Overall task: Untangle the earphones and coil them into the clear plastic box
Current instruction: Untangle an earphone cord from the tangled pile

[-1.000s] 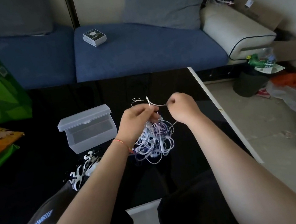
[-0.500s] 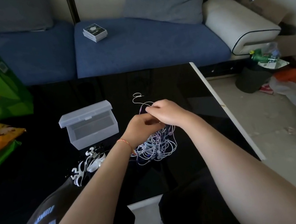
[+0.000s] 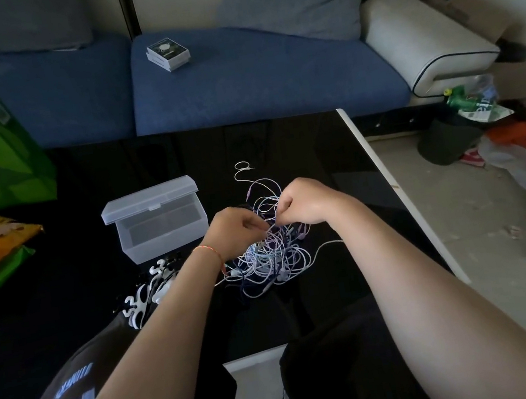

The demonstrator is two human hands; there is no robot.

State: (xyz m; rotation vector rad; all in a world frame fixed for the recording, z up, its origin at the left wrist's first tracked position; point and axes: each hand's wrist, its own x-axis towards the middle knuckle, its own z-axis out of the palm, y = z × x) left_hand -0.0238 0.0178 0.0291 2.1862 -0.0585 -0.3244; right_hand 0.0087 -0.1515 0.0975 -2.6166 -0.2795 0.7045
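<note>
My left hand (image 3: 237,228) and right hand (image 3: 305,203) both pinch strands atop the tangled earphones (image 3: 269,253) heaped on the black table (image 3: 316,157), clear plastic box (image 3: 160,226) (lid open) just left of my left hand.

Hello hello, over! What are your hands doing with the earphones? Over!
Both hands, left and right, pinching cords in the earphone tangle. Clear plastic box open, nothing inside. Nothing between tangle and box.
</note>
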